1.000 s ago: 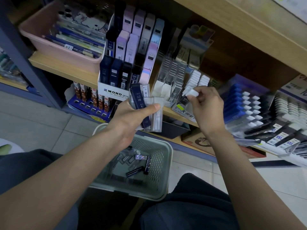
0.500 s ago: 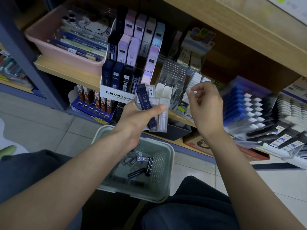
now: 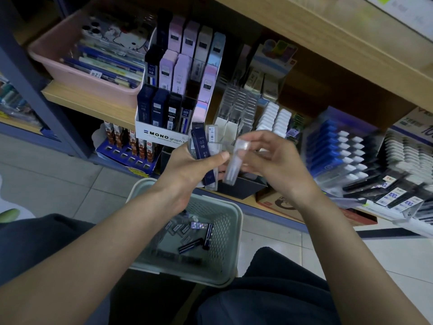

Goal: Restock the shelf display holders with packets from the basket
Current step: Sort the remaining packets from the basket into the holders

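A small fan of slim lead packets, one dark blue case marked 0.5 HB [image 3: 201, 151] and the rest clear, is gripped in the left hand [image 3: 185, 170] above the pale green perforated plastic basket [image 3: 233, 231], seemingly kept as a ready supply. One clear plastic packet [image 3: 235, 165] is pinched by the curled fingers [image 3: 260, 138] of the right hand [image 3: 281, 165], probably singled out for the transparent tiered display holder [image 3: 234, 109] behind. Loose dark packets [image 3: 190, 245] lie in the basket. The number held cannot be told, and the holder's free slots are blurred.
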The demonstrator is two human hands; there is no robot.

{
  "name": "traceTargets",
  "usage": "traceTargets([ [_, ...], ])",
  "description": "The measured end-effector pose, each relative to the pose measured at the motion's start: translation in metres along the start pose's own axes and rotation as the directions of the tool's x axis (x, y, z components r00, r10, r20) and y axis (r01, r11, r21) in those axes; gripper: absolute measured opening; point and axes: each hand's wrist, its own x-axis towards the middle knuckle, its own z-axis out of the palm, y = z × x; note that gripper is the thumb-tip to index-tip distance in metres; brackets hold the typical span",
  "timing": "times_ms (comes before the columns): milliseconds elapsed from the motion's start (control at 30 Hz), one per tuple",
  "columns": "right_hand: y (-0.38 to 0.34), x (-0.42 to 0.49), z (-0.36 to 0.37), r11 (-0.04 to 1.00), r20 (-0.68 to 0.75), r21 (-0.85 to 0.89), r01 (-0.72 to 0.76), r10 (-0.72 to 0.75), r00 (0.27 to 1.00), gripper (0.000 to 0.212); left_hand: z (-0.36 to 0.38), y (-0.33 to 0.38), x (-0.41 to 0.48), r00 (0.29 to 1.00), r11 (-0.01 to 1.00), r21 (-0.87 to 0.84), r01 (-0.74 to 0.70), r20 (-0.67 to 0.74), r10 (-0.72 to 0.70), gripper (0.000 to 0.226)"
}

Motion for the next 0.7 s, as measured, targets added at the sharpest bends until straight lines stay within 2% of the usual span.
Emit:
traceTargets([
  [67,0.003,0.002,-0.01,0.994,-0.171,-0.101,0.046,-0.063,0.983,0.018,-0.002,0.0,0.001,1.0,1.0,-0.027,0.012,-0.015,-0.013,0.017],
  [167,0.009,0.003,-0.027,0.94,-0.382,-0.332,0.073,-0.205,0.901,0.014,-0.003,-0.001,0.001,1.0,1.0,-0.025,0.017,-0.02,-0.018,0.018],
  [267,0.012,0.004,-0.033,0.938,-0.463,-0.329,0.111,-0.263,0.846,0.011,-0.002,-0.002,0.002,1.0,1.0,-0.027,0.008,-0.017,-0.008,0.019],
  [367,0.013,0.008,-0.025,0.913,-0.445,-0.369,0.172,-0.336,0.83,0.013,-0.002,-0.003,0.003,0.999,1.0,-0.019,0.007,-0.031,-0.008,0.02],
  [467,0.016,0.018,-0.014,0.88,-0.376,-0.436,0.188,-0.368,0.851,0.017,-0.001,-0.004,0.004,0.999,1.0,-0.011,0.01,-0.037,-0.011,0.022],
  [567,0.019,0.027,-0.007,0.813,-0.285,-0.543,0.211,-0.415,0.864,0.025,-0.002,-0.005,0.004,0.999,1.0,-0.001,0.007,-0.037,-0.007,0.018],
  [700,0.02,0.035,-0.003,0.732,-0.221,-0.632,0.253,-0.484,0.847,0.03,-0.007,-0.004,0.005,0.999,1.0,0.014,0.009,-0.042,-0.008,0.022],
])
